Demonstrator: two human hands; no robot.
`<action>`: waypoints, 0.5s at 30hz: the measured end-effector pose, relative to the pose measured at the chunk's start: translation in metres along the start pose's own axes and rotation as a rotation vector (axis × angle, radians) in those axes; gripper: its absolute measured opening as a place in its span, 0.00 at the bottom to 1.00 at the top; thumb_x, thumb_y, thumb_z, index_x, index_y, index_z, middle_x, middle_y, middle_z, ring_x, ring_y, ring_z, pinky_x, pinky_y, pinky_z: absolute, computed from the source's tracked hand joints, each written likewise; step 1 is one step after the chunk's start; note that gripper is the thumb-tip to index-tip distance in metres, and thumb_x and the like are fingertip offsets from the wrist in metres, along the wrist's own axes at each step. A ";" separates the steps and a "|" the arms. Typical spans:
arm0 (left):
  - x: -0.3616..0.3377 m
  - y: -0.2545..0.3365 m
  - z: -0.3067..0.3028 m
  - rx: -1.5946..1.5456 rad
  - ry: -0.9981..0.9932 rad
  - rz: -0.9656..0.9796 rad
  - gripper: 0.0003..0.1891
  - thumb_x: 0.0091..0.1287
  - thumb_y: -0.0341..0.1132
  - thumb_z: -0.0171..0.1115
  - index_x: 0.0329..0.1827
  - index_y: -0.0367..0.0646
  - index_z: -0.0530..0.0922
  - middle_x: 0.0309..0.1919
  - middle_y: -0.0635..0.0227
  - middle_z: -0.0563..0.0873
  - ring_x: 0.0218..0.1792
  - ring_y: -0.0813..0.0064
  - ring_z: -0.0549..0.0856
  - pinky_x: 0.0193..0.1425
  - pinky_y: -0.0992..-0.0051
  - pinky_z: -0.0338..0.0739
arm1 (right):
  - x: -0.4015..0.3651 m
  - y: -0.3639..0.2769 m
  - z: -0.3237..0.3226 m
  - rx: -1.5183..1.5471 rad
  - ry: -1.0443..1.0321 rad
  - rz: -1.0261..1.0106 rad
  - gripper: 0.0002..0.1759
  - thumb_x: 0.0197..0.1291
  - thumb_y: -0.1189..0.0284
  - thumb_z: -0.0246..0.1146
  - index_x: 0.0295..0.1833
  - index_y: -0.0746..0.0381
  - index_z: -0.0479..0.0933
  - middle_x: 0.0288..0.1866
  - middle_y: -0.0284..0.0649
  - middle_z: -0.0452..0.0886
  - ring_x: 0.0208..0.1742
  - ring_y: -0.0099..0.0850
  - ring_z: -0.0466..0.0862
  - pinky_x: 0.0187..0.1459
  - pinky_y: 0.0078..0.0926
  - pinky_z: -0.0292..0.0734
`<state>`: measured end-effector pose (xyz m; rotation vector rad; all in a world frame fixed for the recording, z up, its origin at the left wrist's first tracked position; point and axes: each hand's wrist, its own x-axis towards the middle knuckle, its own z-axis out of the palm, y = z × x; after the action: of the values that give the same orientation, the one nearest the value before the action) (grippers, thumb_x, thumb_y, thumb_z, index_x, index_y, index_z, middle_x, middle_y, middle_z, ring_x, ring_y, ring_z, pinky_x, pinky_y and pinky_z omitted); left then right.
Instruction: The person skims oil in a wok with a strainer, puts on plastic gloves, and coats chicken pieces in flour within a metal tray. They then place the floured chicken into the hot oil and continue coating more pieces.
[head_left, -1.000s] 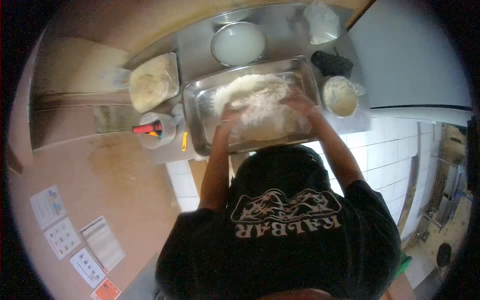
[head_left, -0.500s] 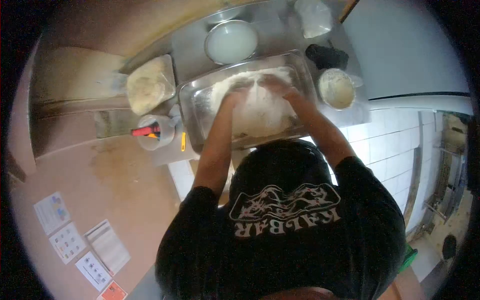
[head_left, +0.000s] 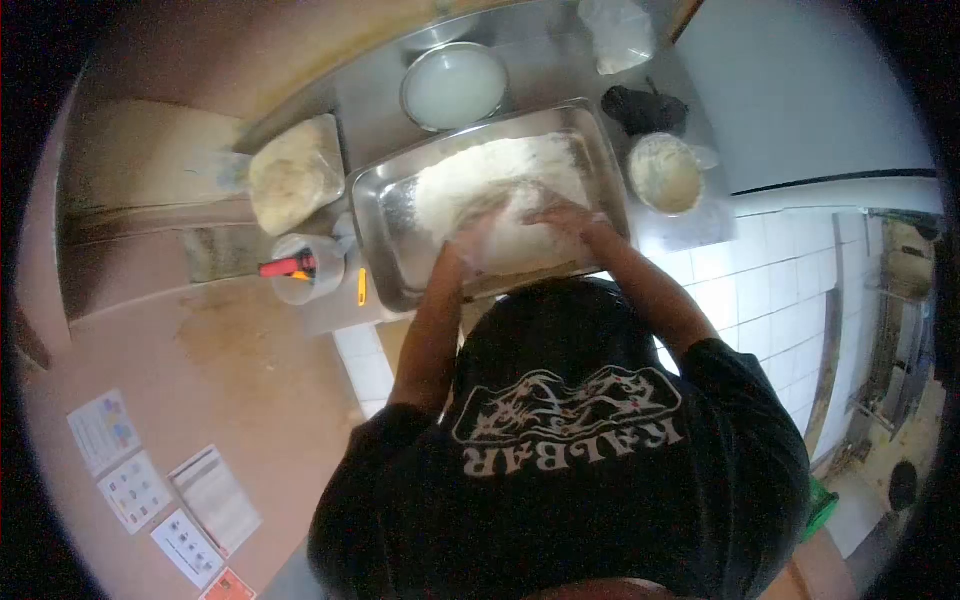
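A large steel tray (head_left: 385,262) holds a heap of white flour (head_left: 470,172). Both hands are inside it, on the near side of the heap. My left hand (head_left: 476,238) touches the flour, its fingers smeared by motion and partly dusted over. To its right, my right hand (head_left: 572,217) lies over the flour with fingers stretched out toward the left, a gap between the two hands. No tool shows in either hand. Flour hides some of the fingertips.
Beyond the tray stands a bowl of cloudy liquid (head_left: 455,88). Left are a bag of pale material (head_left: 297,175), a clear tub (head_left: 318,275) with a red-handled tool, and a yellow-handled item (head_left: 362,287). Right are a round tub (head_left: 666,175), a black bundle (head_left: 643,109) and a plastic bag (head_left: 617,35).
Both hands have drawn back through the flour toward my body. The heap's near part has shifted with them, and more of its far side shows.
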<state>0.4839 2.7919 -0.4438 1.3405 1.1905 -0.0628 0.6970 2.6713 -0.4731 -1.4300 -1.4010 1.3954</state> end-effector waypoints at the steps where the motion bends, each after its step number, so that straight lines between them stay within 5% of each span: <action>1: 0.004 0.007 0.013 -0.033 0.037 -0.015 0.43 0.57 0.53 0.68 0.70 0.36 0.61 0.61 0.48 0.74 0.61 0.62 0.73 0.64 0.66 0.70 | 0.004 -0.013 0.005 -0.035 0.032 0.016 0.38 0.55 0.58 0.67 0.68 0.61 0.65 0.67 0.45 0.70 0.64 0.37 0.71 0.63 0.34 0.68; 4: 0.017 0.019 0.020 -0.130 -0.005 0.044 0.50 0.53 0.54 0.73 0.72 0.35 0.58 0.61 0.46 0.74 0.62 0.61 0.73 0.64 0.65 0.70 | 0.013 -0.037 0.002 0.013 0.156 -0.001 0.39 0.50 0.61 0.72 0.67 0.62 0.66 0.66 0.46 0.71 0.61 0.37 0.73 0.59 0.32 0.72; 6: 0.009 0.019 -0.001 0.052 0.199 0.092 0.49 0.51 0.51 0.75 0.70 0.34 0.59 0.58 0.46 0.76 0.60 0.62 0.75 0.63 0.63 0.71 | 0.013 -0.048 -0.013 0.070 0.220 0.038 0.38 0.49 0.65 0.72 0.66 0.63 0.67 0.65 0.46 0.71 0.61 0.36 0.73 0.60 0.32 0.72; 9: -0.040 0.047 -0.057 0.010 0.100 -0.035 0.49 0.54 0.46 0.73 0.72 0.34 0.54 0.65 0.45 0.69 0.64 0.58 0.73 0.68 0.66 0.67 | 0.003 -0.028 -0.037 0.188 0.235 -0.026 0.36 0.50 0.67 0.71 0.65 0.63 0.67 0.64 0.45 0.72 0.61 0.35 0.73 0.61 0.30 0.71; 11: 0.021 -0.035 -0.107 0.391 0.177 0.189 0.46 0.55 0.46 0.71 0.72 0.33 0.56 0.64 0.45 0.71 0.61 0.58 0.76 0.65 0.68 0.69 | -0.003 -0.006 -0.049 0.153 0.221 -0.023 0.35 0.51 0.68 0.69 0.65 0.62 0.67 0.65 0.44 0.72 0.61 0.35 0.73 0.62 0.30 0.69; 15: 0.012 -0.006 -0.088 0.698 0.227 0.392 0.45 0.56 0.48 0.70 0.71 0.33 0.58 0.62 0.46 0.73 0.57 0.59 0.80 0.63 0.70 0.72 | 0.003 -0.007 -0.039 0.113 0.213 -0.085 0.31 0.55 0.71 0.64 0.66 0.61 0.67 0.65 0.42 0.71 0.62 0.33 0.72 0.64 0.29 0.67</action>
<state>0.4313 2.8632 -0.4365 2.2269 1.1105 -0.0464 0.7324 2.6834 -0.4598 -1.3850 -1.2137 1.2105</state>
